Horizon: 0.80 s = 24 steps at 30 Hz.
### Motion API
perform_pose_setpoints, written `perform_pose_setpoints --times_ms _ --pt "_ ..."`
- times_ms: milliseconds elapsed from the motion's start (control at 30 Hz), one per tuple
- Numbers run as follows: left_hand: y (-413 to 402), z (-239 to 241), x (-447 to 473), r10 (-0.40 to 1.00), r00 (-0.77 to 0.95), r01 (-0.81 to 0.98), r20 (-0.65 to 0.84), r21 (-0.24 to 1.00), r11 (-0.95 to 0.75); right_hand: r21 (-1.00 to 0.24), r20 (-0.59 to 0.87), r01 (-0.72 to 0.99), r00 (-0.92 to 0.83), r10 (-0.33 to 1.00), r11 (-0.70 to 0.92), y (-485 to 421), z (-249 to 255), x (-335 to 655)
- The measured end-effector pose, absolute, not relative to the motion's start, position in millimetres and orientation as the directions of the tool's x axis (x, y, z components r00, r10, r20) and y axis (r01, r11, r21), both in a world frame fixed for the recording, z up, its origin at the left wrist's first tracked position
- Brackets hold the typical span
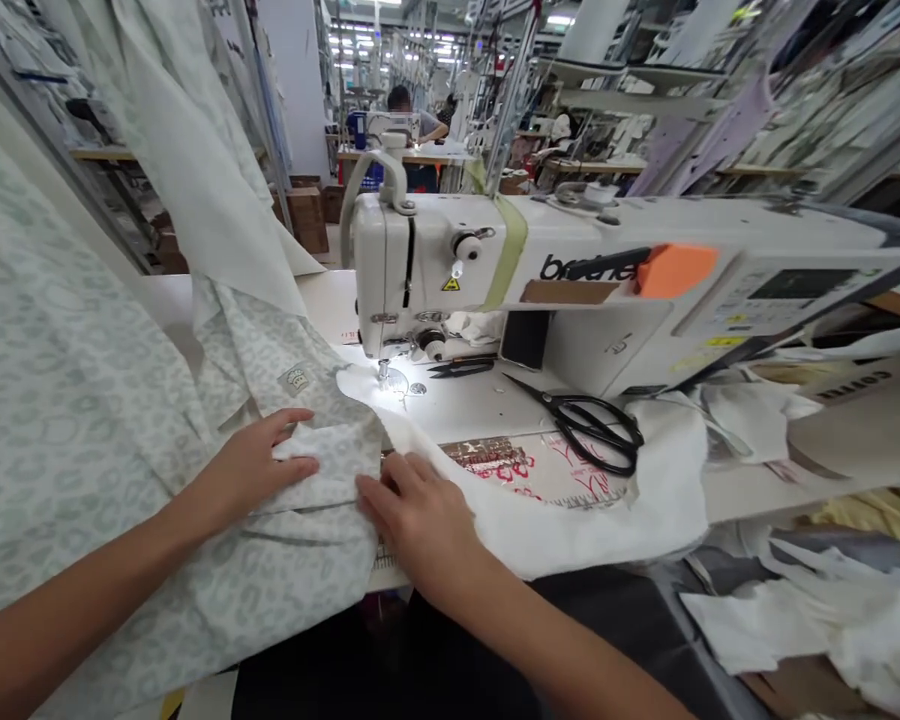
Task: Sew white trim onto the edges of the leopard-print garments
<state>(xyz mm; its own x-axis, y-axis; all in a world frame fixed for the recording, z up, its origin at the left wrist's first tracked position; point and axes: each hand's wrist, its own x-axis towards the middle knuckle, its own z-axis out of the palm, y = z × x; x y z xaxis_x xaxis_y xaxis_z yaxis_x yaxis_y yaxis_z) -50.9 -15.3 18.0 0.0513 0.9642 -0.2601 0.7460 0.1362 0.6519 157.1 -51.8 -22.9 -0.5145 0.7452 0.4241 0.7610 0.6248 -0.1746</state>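
Note:
A pale leopard-print fabric with a small chef's-hat label drapes over the left side of the sewing table. My left hand grips a raised fold of it between thumb and fingers; some fingers are hidden by cloth. My right hand pinches the fabric's right edge, fingers curled down, beside a white cloth strip. Just beyond the hands, the sewing machine lights its needle area, where the strip's end lies close to the presser foot.
Large black scissors and small black thread snips lie on the machine bed. White scraps pile at lower right. An orange piece is stuck on the machine. Another person sits at a machine farther back.

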Motion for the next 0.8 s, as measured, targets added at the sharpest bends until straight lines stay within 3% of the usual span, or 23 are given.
perform_pose_setpoints --times_ms 100,400,533,667,733,800 --pt "-11 17 -53 0.96 0.07 0.787 -0.27 0.606 0.113 -0.101 0.452 0.768 -0.531 0.716 0.633 -56 -25 161" --pt "-8 22 -58 0.972 0.157 0.835 -0.175 0.549 -0.036 -0.131 0.454 0.68 -0.606 0.653 0.721 -57 -22 163" --pt "-9 34 -69 0.937 0.177 0.769 -0.302 0.637 0.06 -0.119 0.481 0.619 -0.648 0.591 0.776 -59 -26 165" --pt "-10 34 -76 0.947 0.104 0.677 -0.305 0.719 0.157 -0.126 0.51 0.549 -0.679 0.529 0.826 -60 -29 169" --pt "-12 28 -81 0.957 0.111 0.714 -0.267 0.692 0.11 -0.117 0.502 0.544 -0.69 0.522 0.831 -60 -27 172" --pt "-13 23 -84 0.964 0.133 0.809 -0.228 0.588 0.027 -0.107 0.486 0.546 -0.7 0.523 0.831 -60 -23 175"
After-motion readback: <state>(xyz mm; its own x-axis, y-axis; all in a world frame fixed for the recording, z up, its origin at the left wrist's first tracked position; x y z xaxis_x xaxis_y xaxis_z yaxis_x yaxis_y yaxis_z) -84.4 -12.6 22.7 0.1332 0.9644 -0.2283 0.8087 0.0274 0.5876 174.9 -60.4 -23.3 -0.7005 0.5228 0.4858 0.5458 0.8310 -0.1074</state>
